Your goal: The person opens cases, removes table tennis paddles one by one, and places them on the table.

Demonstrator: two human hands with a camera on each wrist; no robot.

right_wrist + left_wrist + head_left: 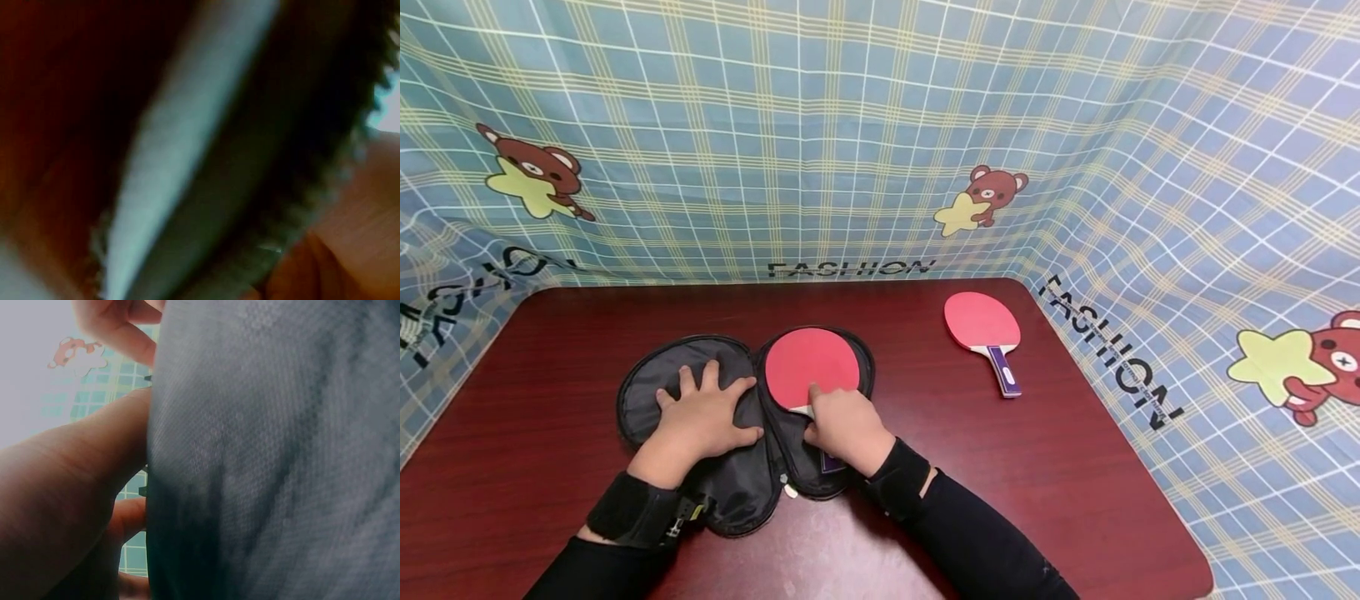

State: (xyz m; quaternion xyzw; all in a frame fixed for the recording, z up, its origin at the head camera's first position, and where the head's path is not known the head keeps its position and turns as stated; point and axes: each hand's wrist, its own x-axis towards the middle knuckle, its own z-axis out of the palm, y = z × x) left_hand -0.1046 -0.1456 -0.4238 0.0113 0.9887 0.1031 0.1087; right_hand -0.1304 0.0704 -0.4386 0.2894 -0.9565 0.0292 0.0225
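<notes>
A black zip case (730, 508) lies unfolded on the table, its two halves side by side. My left hand (700, 417) rests on the left half with its fingers spread. In the right half lies a red table tennis paddle (805, 358), its blade toward the back of the table. My right hand (844, 427) grips it where handle and blade meet, index finger on the red rubber, and hides most of the handle. Dark case fabric (275, 450) fills much of the left wrist view. Blurred zipper teeth (337, 181) cross the right wrist view.
Another red paddle (982, 323) with a purple handle lies at the back right of the dark red table (1045, 483). Checked cloth (820, 142) with printed bears hangs behind the table and along its sides. A zipper pull (789, 490) sits at the case's front edge.
</notes>
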